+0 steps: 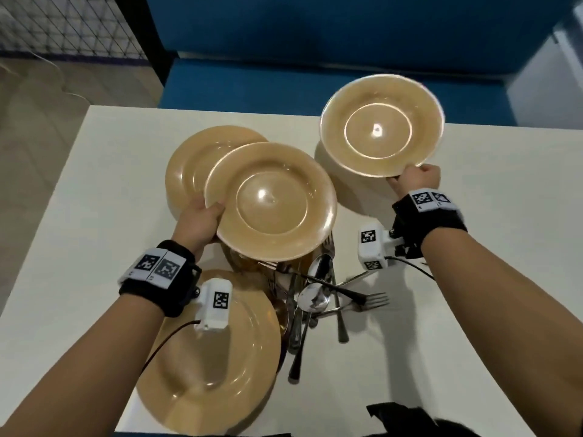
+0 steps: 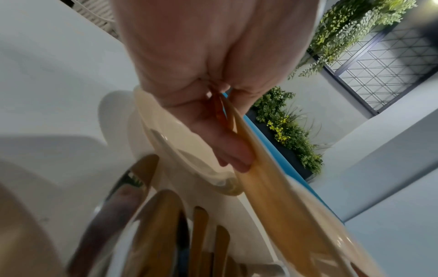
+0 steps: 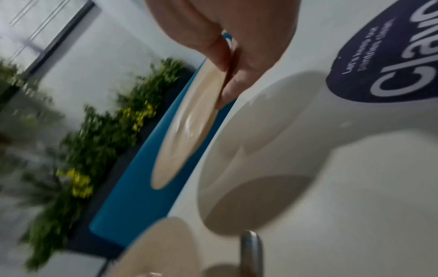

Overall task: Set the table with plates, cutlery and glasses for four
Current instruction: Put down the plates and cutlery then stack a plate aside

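- The right hand [image 1: 415, 178] pinches a tan plate [image 1: 381, 125] by its near rim, thumb on top and fingers under. The plate hangs in the air over the white table [image 1: 473, 342], out toward 1 o'clock. It throws a round shadow on the table, so it is not down yet. I think it is going to a seat on the far right side.
- The left hand [image 1: 198, 222] pinches a second plate [image 1: 270, 201] at its rim, at the 9 o'clock edge. The left wrist view shows the thumb and fingers squeezing the rim, with another plate edge close by.
- A third plate [image 1: 192, 165] sits behind and partly under that one, toward 11 o'clock. I cannot tell if the left hand holds it too or if it lies on the table.
- A fourth plate [image 1: 214, 351] lies flat near the table's near edge, at about 7 o'clock, under the left wrist.
- The cutlery [image 1: 315, 294] is in a messy pile in the middle: forks, spoons and knives crossed over each other. It still needs sorting for four seats.
- I see no glasses clearly.
- Holding a plate by one edge makes it tip easily, so each one should go down slowly and flat.
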